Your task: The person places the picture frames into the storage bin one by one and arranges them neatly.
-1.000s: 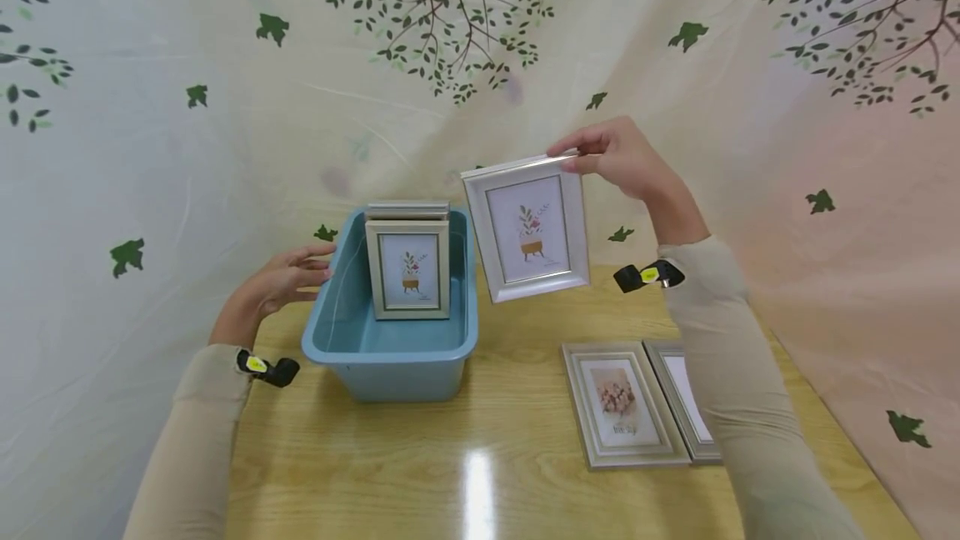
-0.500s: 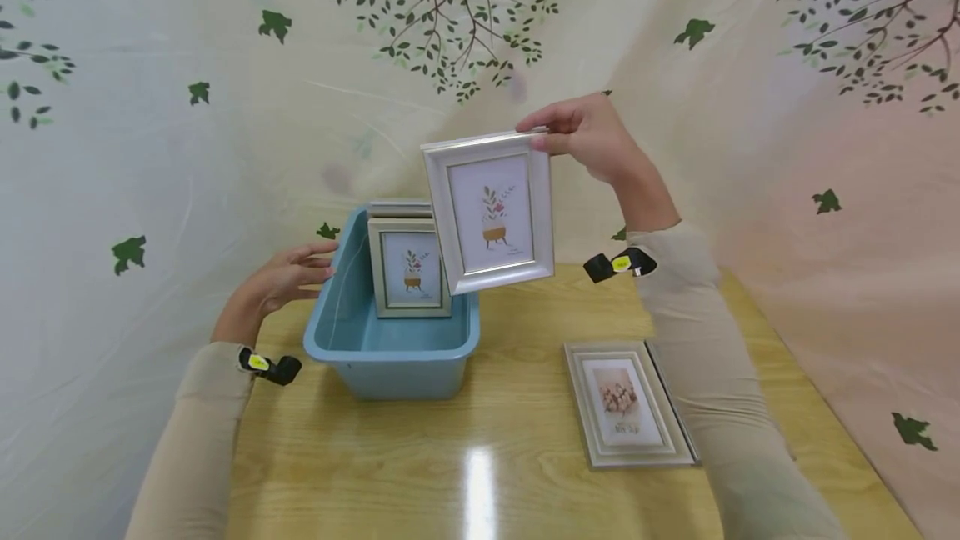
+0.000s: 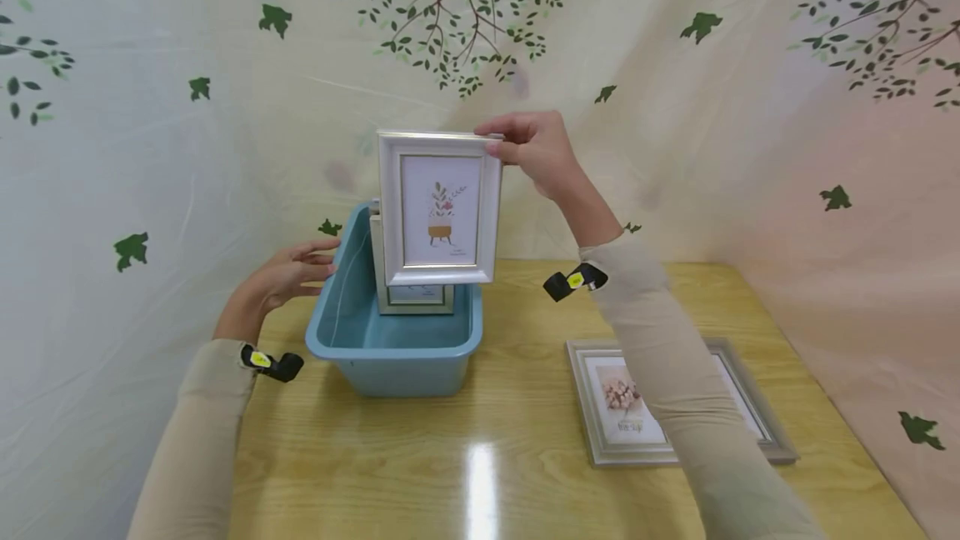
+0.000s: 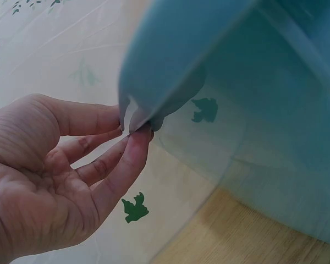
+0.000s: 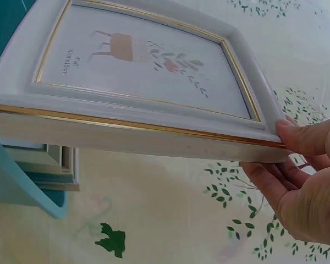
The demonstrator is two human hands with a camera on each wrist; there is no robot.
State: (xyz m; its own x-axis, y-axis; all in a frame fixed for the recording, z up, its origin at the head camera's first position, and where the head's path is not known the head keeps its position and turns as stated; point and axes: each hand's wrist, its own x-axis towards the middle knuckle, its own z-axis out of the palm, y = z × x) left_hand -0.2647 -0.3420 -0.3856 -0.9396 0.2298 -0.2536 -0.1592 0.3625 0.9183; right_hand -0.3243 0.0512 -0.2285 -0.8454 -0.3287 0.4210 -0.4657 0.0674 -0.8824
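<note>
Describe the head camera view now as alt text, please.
A person's right hand holds a white picture frame by its corner over a blue bin with other frames inside. The left hand touches the bin's side; two more frames lie on the wooden table.

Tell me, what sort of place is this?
Probably a makeshift indoor recording corner: wrinkled sheeting printed with trees and leaves rises behind a wood-grain table, and black wrist devices, possibly cameras, sit on both sleeves.

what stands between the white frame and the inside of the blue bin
Nothing visible blocks the white frame in the right hand from the near part of the blue bin; the frames inside stand toward its far end.
</note>
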